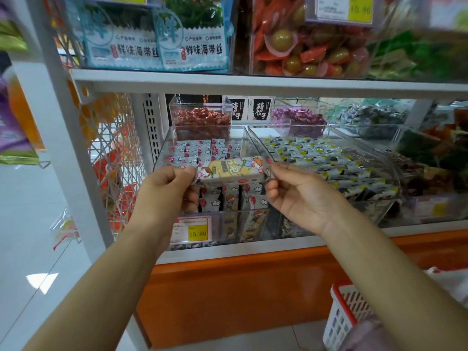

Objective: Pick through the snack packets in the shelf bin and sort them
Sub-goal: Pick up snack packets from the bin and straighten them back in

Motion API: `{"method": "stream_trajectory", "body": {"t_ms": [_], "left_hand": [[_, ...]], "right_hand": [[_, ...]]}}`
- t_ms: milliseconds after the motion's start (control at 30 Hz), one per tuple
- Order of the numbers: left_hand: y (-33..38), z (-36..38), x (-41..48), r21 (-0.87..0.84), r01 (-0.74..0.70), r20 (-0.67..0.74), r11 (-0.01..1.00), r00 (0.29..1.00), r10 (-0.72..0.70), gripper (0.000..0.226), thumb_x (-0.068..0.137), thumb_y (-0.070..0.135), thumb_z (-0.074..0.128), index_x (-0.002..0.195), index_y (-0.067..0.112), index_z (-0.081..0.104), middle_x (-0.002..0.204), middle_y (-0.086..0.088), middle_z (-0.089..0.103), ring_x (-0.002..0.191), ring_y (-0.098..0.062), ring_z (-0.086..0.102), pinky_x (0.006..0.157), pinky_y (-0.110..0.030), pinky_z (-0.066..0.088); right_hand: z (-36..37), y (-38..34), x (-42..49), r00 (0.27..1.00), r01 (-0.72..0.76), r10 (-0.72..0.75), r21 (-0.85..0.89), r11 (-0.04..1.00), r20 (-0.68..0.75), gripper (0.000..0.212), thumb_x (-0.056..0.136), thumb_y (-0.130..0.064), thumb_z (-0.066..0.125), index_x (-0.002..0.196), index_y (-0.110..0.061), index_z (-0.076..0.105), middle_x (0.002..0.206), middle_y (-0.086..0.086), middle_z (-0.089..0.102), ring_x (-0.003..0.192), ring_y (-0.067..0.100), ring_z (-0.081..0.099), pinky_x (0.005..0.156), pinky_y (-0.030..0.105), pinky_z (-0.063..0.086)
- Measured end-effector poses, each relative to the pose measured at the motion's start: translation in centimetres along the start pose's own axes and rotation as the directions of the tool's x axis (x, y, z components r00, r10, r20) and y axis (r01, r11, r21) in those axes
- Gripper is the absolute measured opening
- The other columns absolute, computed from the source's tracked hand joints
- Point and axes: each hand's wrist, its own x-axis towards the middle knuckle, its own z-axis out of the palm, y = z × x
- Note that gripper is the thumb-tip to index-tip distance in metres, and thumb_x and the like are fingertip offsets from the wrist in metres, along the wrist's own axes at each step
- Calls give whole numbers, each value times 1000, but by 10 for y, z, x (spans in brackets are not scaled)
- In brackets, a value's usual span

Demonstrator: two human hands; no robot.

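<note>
Fingers (187,171) of left hand (167,184) and right hand (298,192) pinch one packet (230,171) by its ends over shelf bin (164,148); rear rows (200,148) neat, front packets (229,198) uneven; sorting judged partway

I see free room over the clear bin (162,153), between its packets (197,148) and the upper shelf (253,83). My left hand (164,183) and right hand (293,193) hold a cartoon packet (230,171) across its near mouth. The white upright (65,138) blocks the left; the neighbouring bin (286,126) crowds the right.

Red-rimmed basket (340,323) cut by bottom edge, green packets (417,54) upper right blurred, price label (191,229) print illegible
</note>
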Motion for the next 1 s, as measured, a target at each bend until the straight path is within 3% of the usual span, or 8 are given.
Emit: {"method": "stream_trajectory", "body": {"t_ms": [200, 333, 433, 500, 633, 800, 900, 1000], "left_hand": [[2, 1, 3, -331, 160, 92, 930, 986, -136, 18, 93, 10, 51, 75, 10, 56, 53, 2, 50, 43, -4, 44, 40, -14, 41], [2, -1, 5, -425, 207, 105, 881, 978, -180, 12, 93, 7, 50, 88, 8, 62, 52, 2, 53, 42, -3, 46, 40, -12, 42], [2, -2, 6, -477, 249, 121, 843, 968, -218, 12, 92, 7, 50, 86, 6, 61, 53, 1, 52, 41, -3, 46, 39, -12, 41], [3, -3, 6, -491, 265, 137, 830, 964, -227, 13, 92, 9, 51, 82, 7, 59, 55, 1, 52, 41, -3, 46, 39, -12, 41], [3, -3, 2, -371, 180, 115, 911, 982, -147, 16, 92, 19, 55, 78, 12, 58, 58, 3, 53, 49, -5, 49, 45, -15, 46], [8, 3, -9, -171, -15, 165, 985, 985, 44, 28, 71, 36, 63, 76, 9, 57, 59, 8, 65, 59, -3, 64, 57, -15, 51], [8, 3, -9, -51, -99, 131, 994, 986, 105, 30, 71, 32, 67, 88, 8, 61, 77, -2, 69, 67, -9, 67, 60, -16, 52], [6, 2, -6, -16, -111, 114, 994, 987, 112, 20, 75, 22, 68, 88, 8, 62, 75, -1, 71, 67, -10, 67, 59, -15, 52]], "right_hand": [[2, 2, 1, 998, -58, 55, 130, 990, 26, 13, 88, 0, 53, 91, -3, 65, 67, 7, 57, 48, 9, 52, 44, 17, 47], [1, 4, 1, 985, 157, -146, -126, 979, 91, 18, 84, -3, 57, 96, -8, 70, 68, 1, 65, 55, 8, 57, 51, 19, 50], [1, 6, 0, 959, 271, -232, -279, 921, 165, 29, 67, -17, 70, 95, -10, 70, 79, 4, 67, 63, 10, 62, 58, 21, 53], [0, 8, 1, 950, 310, -271, -352, 883, 158, 27, 69, -13, 71, 95, -9, 70, 81, 5, 69, 65, 11, 65, 62, 22, 55], [1, 10, 1, 951, 307, -291, -372, 876, 101, 9, 83, -4, 63, 89, -7, 69, 77, 7, 69, 62, 13, 65, 61, 22, 56], [1, 6, 0, 968, 251, -246, -283, 926, 55, 12, 86, -8, 61, 78, -6, 70, 72, 7, 69, 60, 13, 64, 54, 20, 54], [2, 6, 0, 971, 238, -236, -258, 936, 39, 13, 86, -8, 62, 75, -5, 69, 68, 6, 69, 57, 12, 64, 52, 21, 54], [1, 6, 1, 972, 230, -234, -241, 943, 16, 14, 87, -11, 60, 78, -4, 67, 68, 7, 69, 54, 12, 63, 51, 22, 54]]}}
